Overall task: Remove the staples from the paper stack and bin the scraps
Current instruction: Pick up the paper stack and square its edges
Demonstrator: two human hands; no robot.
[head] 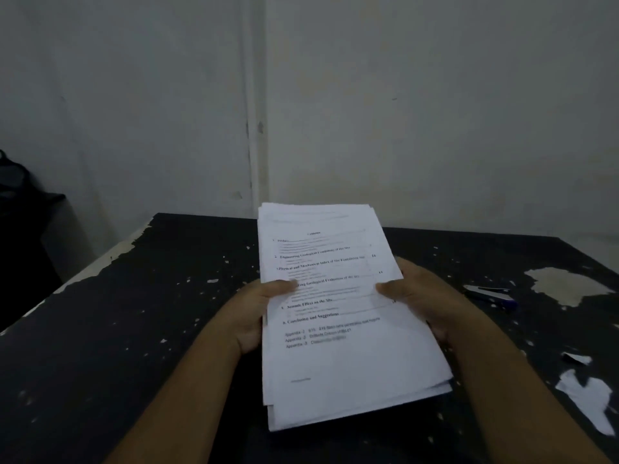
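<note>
You held the paper stack mid-frame over the desk, left hand gripping its left edge, right hand its right. White scraps lay lower right.

left hand: grips left edge of paper stack, thumb on top, fingers apparently beneath | right hand: grips right edge likewise | forearms: bare, converging from near side
</note>
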